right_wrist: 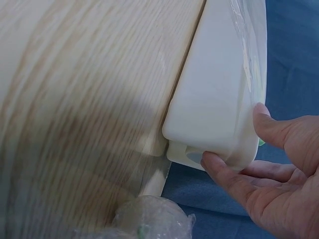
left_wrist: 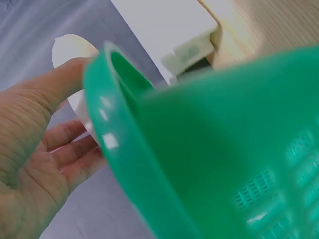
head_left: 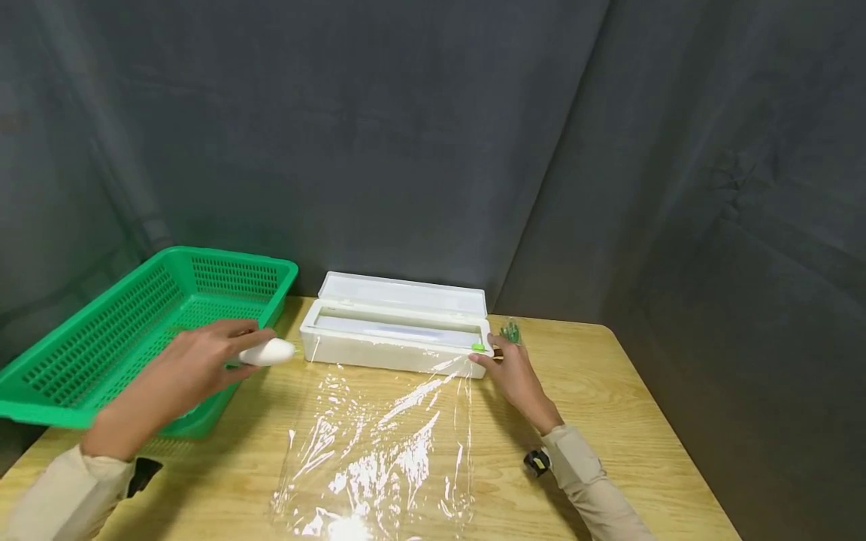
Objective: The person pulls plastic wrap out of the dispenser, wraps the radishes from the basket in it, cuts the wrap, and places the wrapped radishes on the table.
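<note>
A smooth, tapered white radish (head_left: 271, 352) is in my left hand (head_left: 196, 362), thumb on one side and fingers on the other. The hand is above the near right side of a green plastic basket (left_wrist: 144, 174), whose rim partly hides the radish in the left wrist view. With thumb and fingers, my right hand (head_left: 517, 379) grips the right end of a white cling film dispenser (right_wrist: 214, 84), next to its small green slider (head_left: 478, 347). Its lid (head_left: 406, 295) stands up at the back. Clear cling film (head_left: 379, 443) stretches from the dispenser over the table towards me.
Behind my right hand lies a film-wrapped item (right_wrist: 154, 219) with green at one end in the head view. The wooden table (head_left: 595, 421) ends at a dark cloth (head_left: 419, 150) at the back and right. The basket overhangs the table's left edge.
</note>
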### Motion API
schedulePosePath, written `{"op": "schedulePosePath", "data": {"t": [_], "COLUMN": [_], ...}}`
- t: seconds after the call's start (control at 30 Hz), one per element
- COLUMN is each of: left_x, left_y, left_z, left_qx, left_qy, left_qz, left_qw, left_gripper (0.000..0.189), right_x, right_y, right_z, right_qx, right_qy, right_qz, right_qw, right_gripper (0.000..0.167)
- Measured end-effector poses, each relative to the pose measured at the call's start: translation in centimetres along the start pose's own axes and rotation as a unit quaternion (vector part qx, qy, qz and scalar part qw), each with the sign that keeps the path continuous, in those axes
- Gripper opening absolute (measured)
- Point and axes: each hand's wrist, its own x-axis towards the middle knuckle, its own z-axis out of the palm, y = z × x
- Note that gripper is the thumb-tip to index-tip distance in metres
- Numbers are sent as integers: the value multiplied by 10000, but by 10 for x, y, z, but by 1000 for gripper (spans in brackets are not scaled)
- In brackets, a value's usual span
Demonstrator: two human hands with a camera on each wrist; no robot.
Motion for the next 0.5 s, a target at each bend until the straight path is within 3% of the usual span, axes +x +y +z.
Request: {"op": "schedulePosePath", "data": {"t": [0.3, 0.5], "left_x": [21, 28], "left_y": [26, 39], "left_z": [9, 18], "left_qx": [-398, -363], "left_qy": [-141, -5], "left_qz": [196, 355], "left_qw": [9989, 9987], "left_gripper": [62, 62], "right_x": [2, -2], "right_y": [-1, -1], "right_z": [-1, -1], "right_qx": [59, 58], "right_qy": [7, -27], "right_qz": [-58, -74], "right_qw": [10000, 10000], "right_gripper": [60, 60]}}
